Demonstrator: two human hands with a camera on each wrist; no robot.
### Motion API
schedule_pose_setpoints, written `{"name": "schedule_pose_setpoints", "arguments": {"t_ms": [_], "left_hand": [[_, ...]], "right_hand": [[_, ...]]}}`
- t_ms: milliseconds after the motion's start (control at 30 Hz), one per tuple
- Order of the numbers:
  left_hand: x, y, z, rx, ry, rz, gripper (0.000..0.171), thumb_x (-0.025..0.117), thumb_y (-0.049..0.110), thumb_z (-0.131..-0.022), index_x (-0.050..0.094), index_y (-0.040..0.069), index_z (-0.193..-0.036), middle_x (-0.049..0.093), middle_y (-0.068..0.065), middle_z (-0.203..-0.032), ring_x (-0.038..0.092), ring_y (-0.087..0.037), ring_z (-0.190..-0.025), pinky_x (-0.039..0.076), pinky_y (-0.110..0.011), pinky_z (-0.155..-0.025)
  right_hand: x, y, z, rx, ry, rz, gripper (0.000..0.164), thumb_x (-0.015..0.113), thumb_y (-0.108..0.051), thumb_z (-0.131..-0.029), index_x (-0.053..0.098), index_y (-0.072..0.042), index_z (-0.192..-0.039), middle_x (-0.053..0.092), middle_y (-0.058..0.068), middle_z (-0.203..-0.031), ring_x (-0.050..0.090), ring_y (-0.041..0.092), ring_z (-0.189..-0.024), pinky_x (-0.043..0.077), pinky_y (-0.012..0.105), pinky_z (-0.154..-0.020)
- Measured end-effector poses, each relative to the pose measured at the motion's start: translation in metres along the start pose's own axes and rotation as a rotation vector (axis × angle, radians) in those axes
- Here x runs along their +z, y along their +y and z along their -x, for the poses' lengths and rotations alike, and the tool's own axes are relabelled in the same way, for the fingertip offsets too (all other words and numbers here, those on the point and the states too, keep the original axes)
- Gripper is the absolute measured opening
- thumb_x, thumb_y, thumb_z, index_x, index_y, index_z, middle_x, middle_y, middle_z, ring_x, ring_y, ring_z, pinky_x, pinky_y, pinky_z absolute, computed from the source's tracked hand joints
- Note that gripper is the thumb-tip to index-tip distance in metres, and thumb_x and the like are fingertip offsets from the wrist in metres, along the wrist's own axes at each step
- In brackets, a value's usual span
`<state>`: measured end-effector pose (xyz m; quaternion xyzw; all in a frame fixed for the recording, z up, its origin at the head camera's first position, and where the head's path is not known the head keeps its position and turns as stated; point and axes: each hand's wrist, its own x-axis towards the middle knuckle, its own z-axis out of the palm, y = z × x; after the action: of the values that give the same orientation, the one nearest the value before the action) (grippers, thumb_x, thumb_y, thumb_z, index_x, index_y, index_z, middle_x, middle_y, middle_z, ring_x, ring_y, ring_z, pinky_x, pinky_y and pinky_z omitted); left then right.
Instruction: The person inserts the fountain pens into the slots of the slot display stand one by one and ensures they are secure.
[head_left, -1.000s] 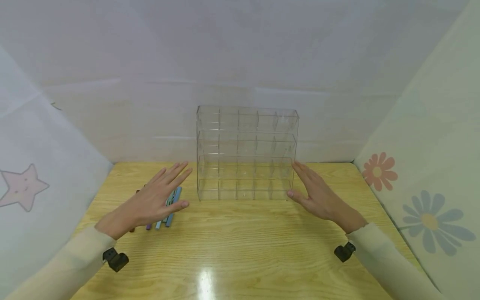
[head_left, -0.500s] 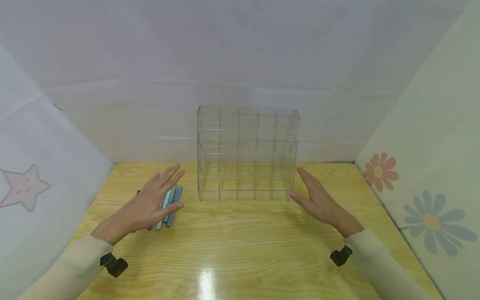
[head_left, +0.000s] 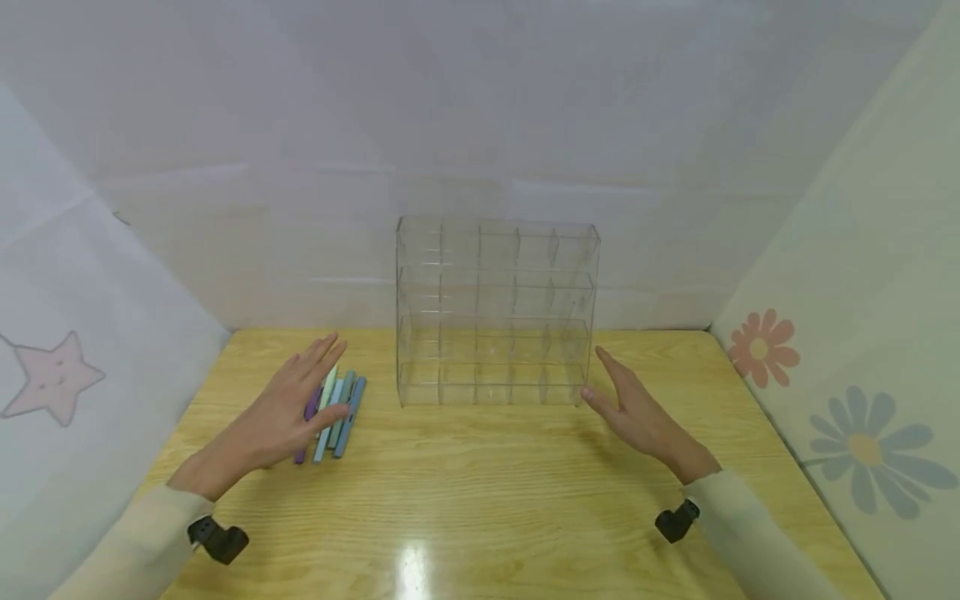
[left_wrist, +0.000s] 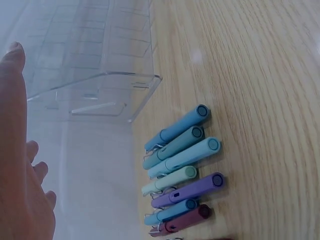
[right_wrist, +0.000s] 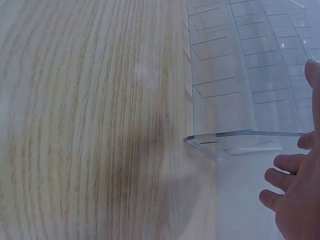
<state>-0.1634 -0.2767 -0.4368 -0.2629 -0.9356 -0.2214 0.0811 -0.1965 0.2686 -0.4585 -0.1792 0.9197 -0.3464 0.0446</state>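
A clear acrylic rack (head_left: 495, 312) with rows of small compartments stands upright at the back of the table. To its left, my left hand (head_left: 273, 421) hovers over several capped pens (head_left: 333, 417), its fingers spread and holding nothing. In the left wrist view the pens lie side by side: blue, dark green, light blue, pale green, a purple pen (left_wrist: 192, 190) and a dark red pen (left_wrist: 187, 220). My right hand (head_left: 648, 417) is held by the rack's right side with straight fingers and thumb apart; whether it touches the rack I cannot tell.
The wooden table (head_left: 480, 500) reaches back to a pale cloth wall (head_left: 315, 225). Cloth sides with a star print and flower prints flank it left and right. A black wrist camera (head_left: 217, 540) sits on the left sleeve, another on the right.
My left hand has moved left, away from the rack, uncovering more of the pens. The right hand has drawn slightly down and back from the rack's side. The rack stays in place.
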Motion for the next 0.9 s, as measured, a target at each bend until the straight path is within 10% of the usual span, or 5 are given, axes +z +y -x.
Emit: {"name": "schedule_pose_setpoints", "arguments": {"t_ms": [900], "left_hand": [[0.002, -0.042, 0.035, -0.200, 0.038, 0.140, 0.082, 0.054, 0.036, -0.112, 0.002, 0.024, -0.173, 0.001, -0.016, -0.181, 0.007, -0.055, -0.164, 0.006, -0.081, -0.124]], "right_hand": [[0.019, 0.007, -0.004, 0.084, 0.054, -0.092, 0.084, 0.049, -0.057, -0.110, 0.015, -0.010, -0.172, 0.024, 0.022, -0.176, 0.027, 0.051, -0.160, 0.029, 0.076, -0.123]]}}
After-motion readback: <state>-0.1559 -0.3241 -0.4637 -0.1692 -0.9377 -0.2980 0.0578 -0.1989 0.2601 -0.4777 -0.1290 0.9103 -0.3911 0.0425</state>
